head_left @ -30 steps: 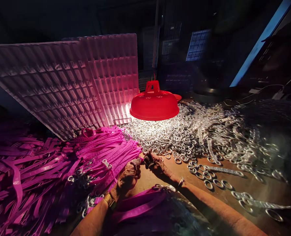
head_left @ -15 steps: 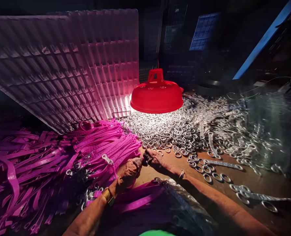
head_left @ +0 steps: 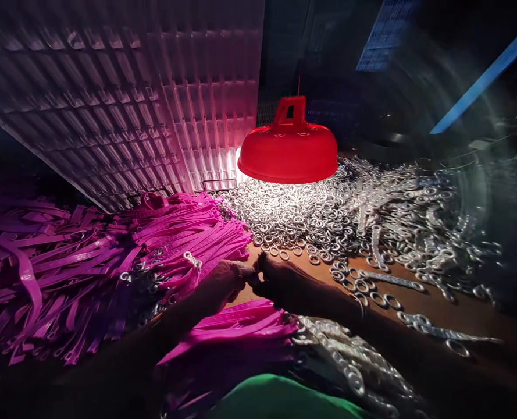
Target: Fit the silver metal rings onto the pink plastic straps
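My left hand (head_left: pixel 227 281) and my right hand (head_left: pixel 282 282) meet at the centre, just in front of the ring pile. Both are closed, with fingertips pinched together at a small thing too dark to make out. Pink straps (head_left: pixel 192 233) lie in a thick bundle beyond and left of my left hand. A nearer bundle of pink straps (head_left: pixel 241 323) lies below my hands. Metal rings (head_left: pixel 284 218) are heaped behind them, and metal strips with rings (head_left: pixel 349 361) lie at the lower right.
A red lamp (head_left: pixel 288 154) hangs low over the ring pile. A ribbed translucent panel (head_left: pixel 122 105) stands at the back left. More purple straps (head_left: pixel 27 273) spread far left. Loose rings and strips (head_left: pixel 389 279) lie on the brown tabletop (head_left: pixel 471 314) at right.
The view has tilted down, so the lamp and panel sit higher. My hands and forearms have fallen into shadow, still together. More of the near straps and metal strips shows.
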`<state>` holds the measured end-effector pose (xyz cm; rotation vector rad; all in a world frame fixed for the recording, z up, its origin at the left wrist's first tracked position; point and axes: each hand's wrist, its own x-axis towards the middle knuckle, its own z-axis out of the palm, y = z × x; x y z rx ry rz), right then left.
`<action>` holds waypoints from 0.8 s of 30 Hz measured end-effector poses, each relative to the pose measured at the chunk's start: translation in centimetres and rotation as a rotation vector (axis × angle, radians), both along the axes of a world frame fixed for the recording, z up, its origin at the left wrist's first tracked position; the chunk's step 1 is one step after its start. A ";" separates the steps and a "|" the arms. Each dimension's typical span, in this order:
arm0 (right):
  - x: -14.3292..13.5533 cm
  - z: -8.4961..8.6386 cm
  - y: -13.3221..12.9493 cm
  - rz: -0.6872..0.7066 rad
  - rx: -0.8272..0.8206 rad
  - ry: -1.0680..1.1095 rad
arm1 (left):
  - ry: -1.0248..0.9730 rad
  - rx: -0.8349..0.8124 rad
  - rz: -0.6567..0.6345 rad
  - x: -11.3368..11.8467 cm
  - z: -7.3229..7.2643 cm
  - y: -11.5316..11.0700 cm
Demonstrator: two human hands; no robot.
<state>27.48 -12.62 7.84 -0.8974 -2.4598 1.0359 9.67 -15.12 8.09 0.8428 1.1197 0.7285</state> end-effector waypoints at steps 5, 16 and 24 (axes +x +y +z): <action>1.7 0.7 -6.7 -0.013 0.086 -0.118 | 0.100 0.011 -0.223 -0.2 1.2 -4.1; 1.9 -3.2 -11.3 -0.129 -0.235 0.044 | -0.139 -0.088 -0.125 1.7 -0.6 -10.5; 1.4 -3.3 -10.2 -0.013 -0.450 -0.052 | -0.287 -0.274 -0.075 2.2 -3.3 -9.9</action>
